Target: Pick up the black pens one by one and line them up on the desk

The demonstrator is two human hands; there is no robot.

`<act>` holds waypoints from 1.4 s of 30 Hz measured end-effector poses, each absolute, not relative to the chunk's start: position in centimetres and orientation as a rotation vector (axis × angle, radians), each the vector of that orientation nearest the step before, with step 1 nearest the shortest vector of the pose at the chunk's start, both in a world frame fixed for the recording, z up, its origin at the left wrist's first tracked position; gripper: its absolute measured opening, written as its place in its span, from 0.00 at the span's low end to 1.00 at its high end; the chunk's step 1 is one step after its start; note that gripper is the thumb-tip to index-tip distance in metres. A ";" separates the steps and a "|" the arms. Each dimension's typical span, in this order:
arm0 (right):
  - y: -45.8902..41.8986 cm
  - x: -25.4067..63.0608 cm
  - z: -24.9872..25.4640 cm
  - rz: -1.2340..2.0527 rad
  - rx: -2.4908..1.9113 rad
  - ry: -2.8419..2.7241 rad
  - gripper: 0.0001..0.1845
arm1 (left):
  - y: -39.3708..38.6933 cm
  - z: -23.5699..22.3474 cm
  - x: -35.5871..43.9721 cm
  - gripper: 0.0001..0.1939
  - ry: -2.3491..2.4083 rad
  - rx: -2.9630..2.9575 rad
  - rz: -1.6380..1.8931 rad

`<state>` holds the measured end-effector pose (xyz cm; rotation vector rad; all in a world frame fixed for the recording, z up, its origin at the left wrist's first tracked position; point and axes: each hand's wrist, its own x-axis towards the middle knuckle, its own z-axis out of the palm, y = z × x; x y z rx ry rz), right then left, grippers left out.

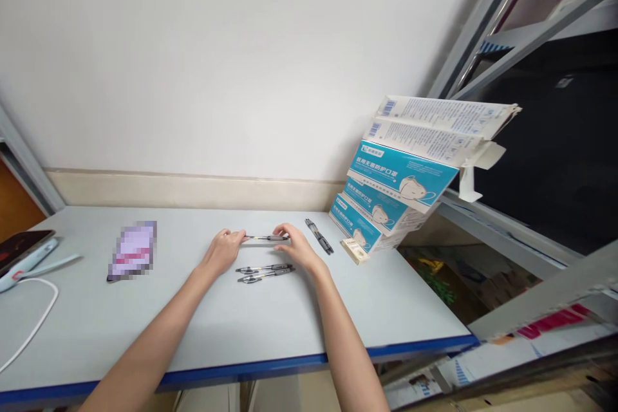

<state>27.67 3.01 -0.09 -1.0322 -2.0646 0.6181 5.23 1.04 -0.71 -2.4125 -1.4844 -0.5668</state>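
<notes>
My left hand (226, 251) is closed on the left end of a clear-barrelled pen (264, 238) with a grey grip, which lies crosswise between my hands. Around the pen's right end, the thumb and forefinger of my right hand (298, 248) are spread, with a gap on either side of the pen. Just below, two similar pens (266, 274) rest side by side on the table. Beyond my right hand lie more dark pens (318, 236) close together, slanting; I cannot tell their exact number.
A grey table (203, 328) with a blue edge stands against the wall. Stacked mask boxes (400, 174) lean at the right, with a small cream-coloured item (355, 250) before them. At left are a blurred-out phone-like object (132, 251), a dark phone (24, 248) and a white cable (51, 309). Metal shelving (512, 244) borders the right.
</notes>
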 end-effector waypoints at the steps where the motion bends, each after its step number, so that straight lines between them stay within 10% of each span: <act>1: 3.0 27.7 -0.1 0.630 -1.048 -2.081 0.12 | 1.0 -0.7 5.2 0.18 -1.491 -2.410 -0.579; 42: 2.6 26.2 -0.6 0.662 -1.082 -2.098 0.12 | 0.8 -0.4 6.1 0.14 -1.527 -2.366 -0.644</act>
